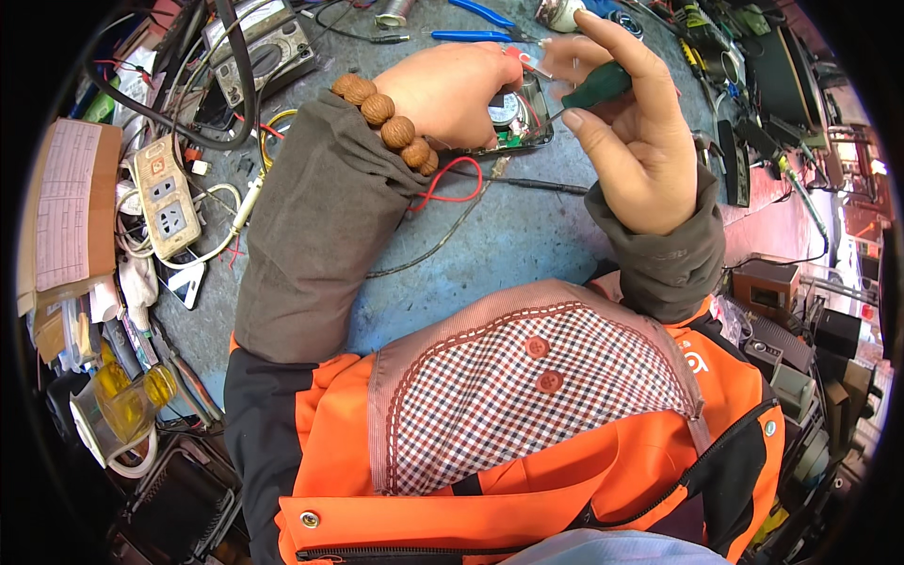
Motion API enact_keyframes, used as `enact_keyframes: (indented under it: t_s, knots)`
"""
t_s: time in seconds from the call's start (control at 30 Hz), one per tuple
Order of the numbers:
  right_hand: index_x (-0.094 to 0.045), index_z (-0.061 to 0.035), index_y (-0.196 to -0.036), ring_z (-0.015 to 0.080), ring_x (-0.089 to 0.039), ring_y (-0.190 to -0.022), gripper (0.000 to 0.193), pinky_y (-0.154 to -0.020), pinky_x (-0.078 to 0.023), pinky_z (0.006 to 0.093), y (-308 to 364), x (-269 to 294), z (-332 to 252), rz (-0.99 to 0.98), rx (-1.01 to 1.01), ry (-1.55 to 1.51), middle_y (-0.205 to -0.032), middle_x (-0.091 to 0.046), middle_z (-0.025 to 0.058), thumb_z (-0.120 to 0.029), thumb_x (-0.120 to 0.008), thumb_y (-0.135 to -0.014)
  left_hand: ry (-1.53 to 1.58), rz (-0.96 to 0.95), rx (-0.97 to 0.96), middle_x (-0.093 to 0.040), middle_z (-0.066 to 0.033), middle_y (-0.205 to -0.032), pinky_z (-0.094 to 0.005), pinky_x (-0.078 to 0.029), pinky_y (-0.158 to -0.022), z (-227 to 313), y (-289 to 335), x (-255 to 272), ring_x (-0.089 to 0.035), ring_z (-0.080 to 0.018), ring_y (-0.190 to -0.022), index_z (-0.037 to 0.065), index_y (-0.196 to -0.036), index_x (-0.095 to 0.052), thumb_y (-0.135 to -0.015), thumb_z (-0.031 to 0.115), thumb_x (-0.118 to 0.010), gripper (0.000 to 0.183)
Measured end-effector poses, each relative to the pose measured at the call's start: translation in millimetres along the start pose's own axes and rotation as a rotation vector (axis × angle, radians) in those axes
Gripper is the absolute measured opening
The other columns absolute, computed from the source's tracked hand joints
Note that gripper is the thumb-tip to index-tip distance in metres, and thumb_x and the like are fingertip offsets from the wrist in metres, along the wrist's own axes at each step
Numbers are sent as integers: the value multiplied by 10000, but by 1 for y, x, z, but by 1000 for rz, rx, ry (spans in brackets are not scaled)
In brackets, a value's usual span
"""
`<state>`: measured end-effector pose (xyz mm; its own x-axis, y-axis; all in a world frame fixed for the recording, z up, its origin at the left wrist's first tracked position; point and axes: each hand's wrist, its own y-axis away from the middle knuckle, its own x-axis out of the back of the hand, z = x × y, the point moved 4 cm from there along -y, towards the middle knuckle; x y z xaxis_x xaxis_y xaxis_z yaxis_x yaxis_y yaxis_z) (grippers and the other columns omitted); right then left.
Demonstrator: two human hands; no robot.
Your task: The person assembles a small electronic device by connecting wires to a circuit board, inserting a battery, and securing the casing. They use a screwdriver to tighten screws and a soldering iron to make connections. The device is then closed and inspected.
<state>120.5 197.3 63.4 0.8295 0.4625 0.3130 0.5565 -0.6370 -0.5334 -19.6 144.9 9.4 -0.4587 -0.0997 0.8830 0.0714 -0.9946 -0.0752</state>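
At the far middle of the bench my left hand point(438, 89) grips an opened electronic device, its palm hiding the near left part. Inside the dark casing I see a green circuit board point(512, 139), a round silvery part point(506, 110) that looks like a speaker, and a thin red wire. My right hand point(636, 132) is raised just right of the device, closed on a screwdriver with a dark green handle point(600, 86). The screwdriver's shaft points left toward the casing; its tip is not clearly visible. Some of the right fingers are blurred.
Behind the device lie blue-handled pliers point(471, 36) and a solder spool point(394, 12). A multimeter point(266, 61) and a power strip point(168, 198) stand at left, among cables. A black probe lead point(541, 185) and red wire point(447, 196) cross the bench near my wrists. Clutter lines the right.
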Motion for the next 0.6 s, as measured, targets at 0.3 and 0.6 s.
enact_keyframes:
  t_s: [0.3, 0.6]
  knots:
    - [-494, 12, -1539, 182, -702, -1100, 653, -1006, -549, 318, -5, 28, 22, -340, 179, -198, -1128, -704, 113, 164, -669, -928, 35, 45, -10, -698, -176, -1196, -461, -561, -973, -1, 1, 0, -667, -410, -1138, 22, -1208, -682, -693, 90, -928, 575]
    - [-489, 20, -1555, 168, -698, -1068, 686, -959, -569, 306, -3, 36, 25, -353, 218, -61, -1128, -700, 119, 178, -679, -916, 33, 3, -20, -698, -168, -1193, -462, -550, -983, 3, -2, 2, -670, -411, -1125, 32, -1206, -683, -692, 94, -926, 571]
